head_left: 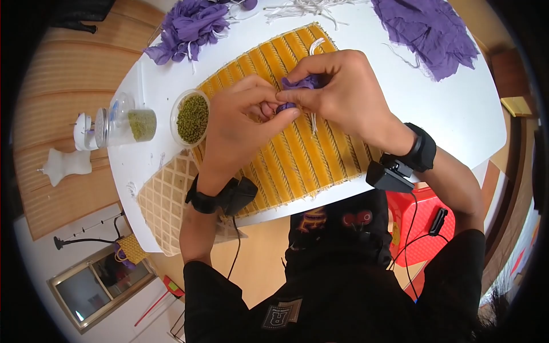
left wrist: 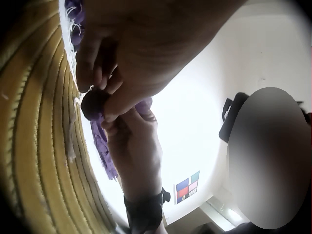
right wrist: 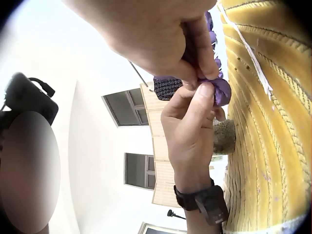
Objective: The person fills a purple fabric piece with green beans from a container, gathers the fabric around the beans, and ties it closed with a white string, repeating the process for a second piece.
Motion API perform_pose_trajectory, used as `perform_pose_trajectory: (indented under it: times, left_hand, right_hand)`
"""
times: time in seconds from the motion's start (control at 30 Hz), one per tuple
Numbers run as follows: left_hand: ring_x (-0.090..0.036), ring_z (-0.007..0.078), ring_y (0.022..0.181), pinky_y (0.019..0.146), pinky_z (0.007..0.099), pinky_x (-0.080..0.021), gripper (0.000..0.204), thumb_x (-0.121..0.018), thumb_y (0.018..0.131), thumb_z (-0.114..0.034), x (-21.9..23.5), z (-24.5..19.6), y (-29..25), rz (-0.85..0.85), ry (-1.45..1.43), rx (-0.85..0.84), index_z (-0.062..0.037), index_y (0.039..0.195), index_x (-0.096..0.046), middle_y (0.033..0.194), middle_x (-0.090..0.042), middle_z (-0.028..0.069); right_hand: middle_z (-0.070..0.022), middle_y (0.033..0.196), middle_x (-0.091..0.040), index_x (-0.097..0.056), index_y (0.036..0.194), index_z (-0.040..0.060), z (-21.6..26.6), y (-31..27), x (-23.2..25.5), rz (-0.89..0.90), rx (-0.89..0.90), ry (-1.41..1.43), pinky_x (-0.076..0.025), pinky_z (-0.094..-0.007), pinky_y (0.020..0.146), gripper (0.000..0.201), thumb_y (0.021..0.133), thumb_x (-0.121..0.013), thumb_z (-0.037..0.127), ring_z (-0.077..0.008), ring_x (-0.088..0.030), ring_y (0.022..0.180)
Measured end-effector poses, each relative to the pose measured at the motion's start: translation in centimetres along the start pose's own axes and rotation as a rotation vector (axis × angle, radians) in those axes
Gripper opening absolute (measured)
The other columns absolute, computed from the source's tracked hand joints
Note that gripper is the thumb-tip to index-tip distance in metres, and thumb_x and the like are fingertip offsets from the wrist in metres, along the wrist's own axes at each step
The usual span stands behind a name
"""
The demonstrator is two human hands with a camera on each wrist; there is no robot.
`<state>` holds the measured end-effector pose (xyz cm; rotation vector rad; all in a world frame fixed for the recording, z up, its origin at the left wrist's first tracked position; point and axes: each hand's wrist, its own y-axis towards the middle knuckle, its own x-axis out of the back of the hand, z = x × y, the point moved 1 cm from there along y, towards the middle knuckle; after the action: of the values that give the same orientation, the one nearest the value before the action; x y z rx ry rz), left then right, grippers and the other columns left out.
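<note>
Both hands meet over a yellow ribbed mat (head_left: 297, 154) on the white table (head_left: 457, 108). Between them is a small purple cloth bundle (head_left: 298, 84). My left hand (head_left: 274, 108) pinches its lower part with thumb and fingers. My right hand (head_left: 294, 94) grips the top of the bundle with curled fingers. A white string (head_left: 313, 123) hangs from under the bundle onto the mat. The left wrist view shows the bundle (left wrist: 95, 105) with a frayed purple strip (left wrist: 105, 146) hanging below it. In the right wrist view the bundle (right wrist: 219, 90) sits between both thumbs, and the string (right wrist: 248, 53) lies on the mat.
A bowl of green beans (head_left: 192, 118) and a tipped jar (head_left: 123, 126) of the same beans stand left of the mat. Purple cloth heaps (head_left: 191, 26) (head_left: 429, 28) and white strings (head_left: 303, 8) lie at the far edge. A cream lattice mat (head_left: 166, 200) overhangs the near left edge.
</note>
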<state>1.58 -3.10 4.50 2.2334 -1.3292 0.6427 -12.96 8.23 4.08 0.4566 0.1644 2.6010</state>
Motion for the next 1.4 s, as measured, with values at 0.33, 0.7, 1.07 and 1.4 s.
perform_pose_trajectory:
  times: [0.33,0.7,1.07,1.4]
  left_hand:
    - [-0.047,0.0130,0.055,0.051,0.0266,-0.038,0.018,-0.071,0.071,-0.003,-1.1,-1.0,0.1,-0.102,0.190,-0.017,0.0008,0.072,-0.053,0.066,-0.048,0.0056]
    - [-0.063,0.0082,0.065,0.060,0.0209,-0.046,0.014,-0.069,0.084,-0.010,-1.2,2.9,0.2,-0.034,-0.419,0.150,0.0011,0.077,-0.063,0.074,-0.069,0.0061]
    - [-0.068,0.0122,0.076,0.072,0.0228,-0.052,0.021,-0.071,0.086,-0.017,-1.2,3.8,0.2,0.016,-0.577,0.166,0.0030,0.093,-0.068,0.083,-0.071,0.0096]
    - [-0.064,0.0135,0.091,0.084,0.0256,-0.049,0.034,-0.070,0.085,-0.013,-0.4,3.9,0.2,0.170,-0.714,0.203,0.0059,0.112,-0.062,0.099,-0.066,0.0089]
  right_hand:
    - [-0.0187,0.067,-0.063,-0.068,0.080,-0.0009,-0.4,-0.6,-1.1,0.018,0.125,-0.048,-0.048,-0.0338,0.054,0.015,0.079,-0.072,0.014,-0.0283,-0.061,0.054]
    - [-0.0008,0.071,-0.066,-0.069,0.095,0.0025,-1.6,2.5,3.2,0.233,-0.009,0.219,-0.044,-0.0183,0.050,0.013,0.093,-0.063,0.014,-0.0038,-0.055,0.056]
    - [-0.0100,0.083,-0.071,-0.072,0.096,0.0039,-2.6,2.5,3.5,0.554,0.043,-0.412,-0.052,-0.0293,0.068,0.018,0.079,-0.074,0.005,-0.0187,-0.067,0.070]
    - [-0.0051,0.079,-0.068,-0.069,0.096,-0.0001,-2.8,2.3,3.3,0.446,0.102,-0.218,-0.049,-0.0232,0.064,0.013,0.085,-0.071,0.007,-0.0095,-0.061,0.068]
